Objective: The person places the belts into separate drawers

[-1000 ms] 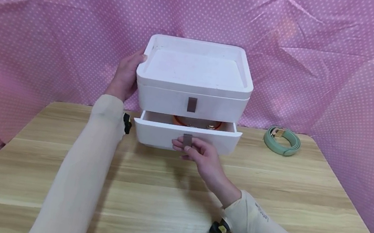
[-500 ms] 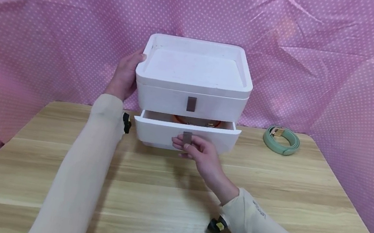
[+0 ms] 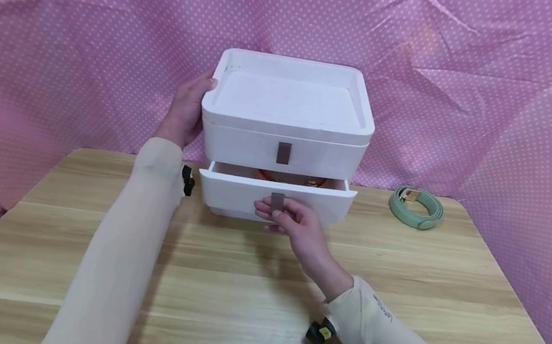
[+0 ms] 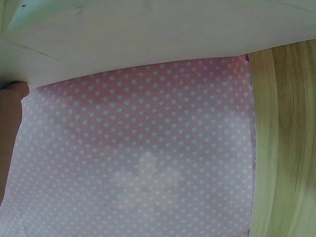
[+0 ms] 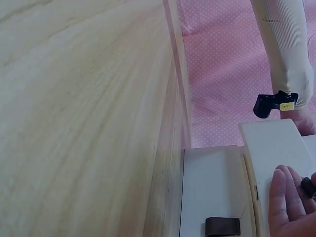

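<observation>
A white drawer unit (image 3: 286,102) with a shallow tray top stands at the table's back. One drawer (image 3: 230,192), under the top drawer, is partly pulled out. Inside shows the curve of an orange-red strip (image 3: 266,176) with metal pieces, mostly hidden by the drawer front. My right hand (image 3: 302,229) pinches the brown pull tab (image 3: 276,203) on this drawer, thumb in front and fingers behind. My left hand (image 3: 186,111) rests against the unit's left side, thumb at the top rim; its other fingers are largely hidden. In the left wrist view the thumb (image 4: 19,90) touches the white side.
A coiled green belt (image 3: 416,208) with a gold-coloured buckle lies at the table's back right. Below the pulled-out drawer is another drawer (image 5: 212,182) with a brown tab (image 5: 222,226). Pink dotted cloth (image 3: 478,107) hangs behind the wooden table (image 3: 213,305).
The pulled-out drawer has slid slightly inward, with my right hand staying on its tab. My left hand keeps its place on the unit's side.
</observation>
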### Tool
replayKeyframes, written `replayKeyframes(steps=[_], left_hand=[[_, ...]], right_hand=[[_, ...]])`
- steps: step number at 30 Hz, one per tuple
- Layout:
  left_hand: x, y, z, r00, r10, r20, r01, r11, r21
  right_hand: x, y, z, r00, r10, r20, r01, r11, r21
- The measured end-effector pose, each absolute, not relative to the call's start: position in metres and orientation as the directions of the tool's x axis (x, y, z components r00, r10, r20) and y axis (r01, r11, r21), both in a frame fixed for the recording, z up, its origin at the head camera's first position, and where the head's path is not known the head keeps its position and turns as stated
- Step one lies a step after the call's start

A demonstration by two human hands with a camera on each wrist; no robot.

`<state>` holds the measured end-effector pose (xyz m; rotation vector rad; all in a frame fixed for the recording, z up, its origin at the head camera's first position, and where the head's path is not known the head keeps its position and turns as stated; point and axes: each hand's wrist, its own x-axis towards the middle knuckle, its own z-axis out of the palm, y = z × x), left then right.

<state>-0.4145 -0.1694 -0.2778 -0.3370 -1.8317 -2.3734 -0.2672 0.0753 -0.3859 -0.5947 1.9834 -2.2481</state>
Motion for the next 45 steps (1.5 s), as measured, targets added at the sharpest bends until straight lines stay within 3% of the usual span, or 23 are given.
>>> replayKeyframes(steps=[45], left_hand=[[-0.412, -0.170, -0.279, -0.972, 0.039, 0.232, 0.217, -0.226, 0.949]], right_hand=[[-0.279, 0.071, -0.382, -0.947, -0.261, 0.189, -0.150, -0.162, -0.975]])
